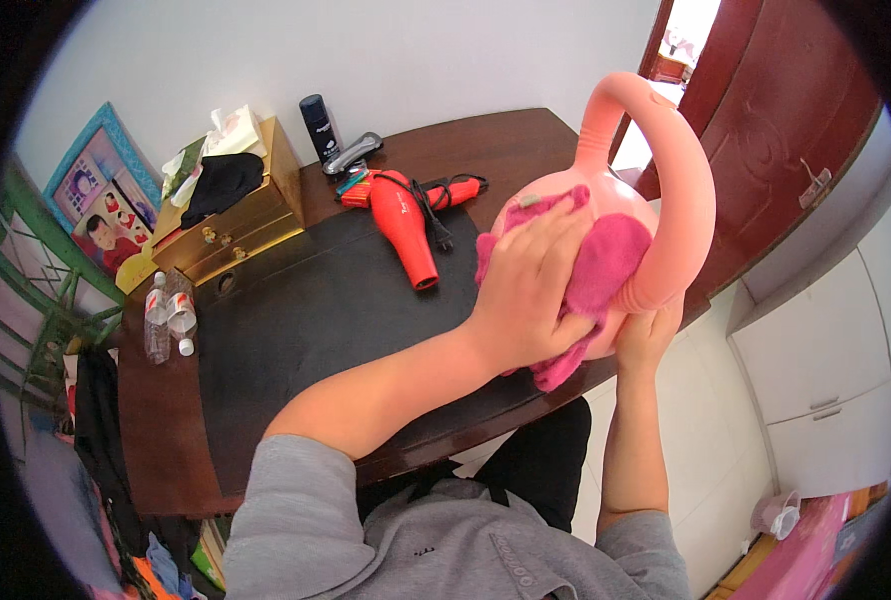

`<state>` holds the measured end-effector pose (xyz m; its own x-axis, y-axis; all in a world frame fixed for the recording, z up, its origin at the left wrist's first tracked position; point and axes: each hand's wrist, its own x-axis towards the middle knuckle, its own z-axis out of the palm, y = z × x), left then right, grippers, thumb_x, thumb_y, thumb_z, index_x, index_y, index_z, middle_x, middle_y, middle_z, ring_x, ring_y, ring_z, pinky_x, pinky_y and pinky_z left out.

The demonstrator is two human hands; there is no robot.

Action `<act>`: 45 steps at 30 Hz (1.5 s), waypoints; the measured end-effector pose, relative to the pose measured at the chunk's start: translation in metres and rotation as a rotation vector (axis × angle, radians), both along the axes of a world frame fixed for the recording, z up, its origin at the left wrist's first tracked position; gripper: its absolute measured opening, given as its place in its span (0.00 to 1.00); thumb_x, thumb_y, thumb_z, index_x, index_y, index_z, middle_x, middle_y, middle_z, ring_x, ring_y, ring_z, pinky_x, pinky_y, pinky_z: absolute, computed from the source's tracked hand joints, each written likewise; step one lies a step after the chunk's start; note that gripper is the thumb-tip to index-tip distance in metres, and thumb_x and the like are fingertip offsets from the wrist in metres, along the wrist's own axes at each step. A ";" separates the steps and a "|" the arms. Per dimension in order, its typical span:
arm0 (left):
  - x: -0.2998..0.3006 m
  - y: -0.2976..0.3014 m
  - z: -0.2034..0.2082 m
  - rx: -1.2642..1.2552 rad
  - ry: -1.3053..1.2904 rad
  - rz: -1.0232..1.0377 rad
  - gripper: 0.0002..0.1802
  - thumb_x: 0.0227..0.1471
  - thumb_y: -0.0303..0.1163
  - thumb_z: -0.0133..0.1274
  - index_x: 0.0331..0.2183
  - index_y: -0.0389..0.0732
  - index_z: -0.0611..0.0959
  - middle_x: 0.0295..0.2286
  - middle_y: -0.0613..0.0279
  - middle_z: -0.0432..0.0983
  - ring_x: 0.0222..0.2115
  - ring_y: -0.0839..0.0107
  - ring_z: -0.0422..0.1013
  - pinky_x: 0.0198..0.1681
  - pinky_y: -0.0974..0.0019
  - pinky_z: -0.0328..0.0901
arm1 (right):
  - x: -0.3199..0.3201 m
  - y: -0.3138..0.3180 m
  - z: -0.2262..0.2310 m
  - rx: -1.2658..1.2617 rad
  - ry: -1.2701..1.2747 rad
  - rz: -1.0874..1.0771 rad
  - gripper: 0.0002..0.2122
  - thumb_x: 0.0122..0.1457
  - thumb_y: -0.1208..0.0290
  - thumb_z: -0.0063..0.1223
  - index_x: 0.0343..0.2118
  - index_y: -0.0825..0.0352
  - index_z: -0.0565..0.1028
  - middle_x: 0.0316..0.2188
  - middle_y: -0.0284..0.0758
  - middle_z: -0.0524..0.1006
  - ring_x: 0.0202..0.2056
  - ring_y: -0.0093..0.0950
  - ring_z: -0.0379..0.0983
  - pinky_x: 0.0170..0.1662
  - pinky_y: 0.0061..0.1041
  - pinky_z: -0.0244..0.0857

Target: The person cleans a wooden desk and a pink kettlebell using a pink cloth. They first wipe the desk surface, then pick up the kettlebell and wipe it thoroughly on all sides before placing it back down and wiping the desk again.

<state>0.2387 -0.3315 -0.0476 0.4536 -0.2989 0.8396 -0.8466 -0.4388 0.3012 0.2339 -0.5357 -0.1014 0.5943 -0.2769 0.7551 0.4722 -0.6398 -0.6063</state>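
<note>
Over the right edge of the brown desk (161,430), head view: you hold a pink round-bodied object (626,195) with a looped handle (688,185). Your left hand (531,285), fingers nearly together, has hold of a magenta cloth (614,262), pressed against its body. Your right hand (651,330) grips its lower side, fingers partly hidden. Red hair dryer (401,220) lies on the black mat (316,325), left of your hands; two clear bottles (181,312) lie near the desk's left edge.
</note>
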 end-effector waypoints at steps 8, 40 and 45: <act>0.031 0.005 -0.002 -0.055 -0.018 0.026 0.44 0.44 0.37 0.62 0.61 0.34 0.67 0.57 0.43 0.71 0.58 0.42 0.67 0.62 0.47 0.62 | 0.003 0.002 0.001 0.069 0.005 0.062 0.23 0.71 0.61 0.42 0.60 0.73 0.70 0.63 0.48 0.70 0.64 0.43 0.67 0.66 0.37 0.57; -0.003 -0.003 -0.022 -0.282 0.253 0.092 0.44 0.48 0.33 0.59 0.63 0.28 0.63 0.58 0.34 0.64 0.63 0.40 0.59 0.68 0.45 0.51 | 0.001 0.008 0.010 0.055 -0.026 0.052 0.23 0.71 0.60 0.42 0.61 0.72 0.71 0.62 0.47 0.72 0.63 0.44 0.68 0.65 0.37 0.59; 0.037 -0.021 0.047 0.074 0.208 -0.033 0.33 0.46 0.37 0.60 0.53 0.33 0.76 0.49 0.41 0.77 0.52 0.47 0.73 0.55 0.48 0.66 | -0.005 0.006 0.010 0.061 0.002 0.020 0.24 0.71 0.58 0.43 0.60 0.72 0.71 0.61 0.48 0.72 0.62 0.43 0.69 0.65 0.37 0.59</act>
<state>0.2753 -0.3520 -0.0011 0.6033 -0.3740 0.7044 -0.7842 -0.4389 0.4386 0.2292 -0.5296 -0.0911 0.6016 -0.3102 0.7361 0.4833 -0.5923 -0.6446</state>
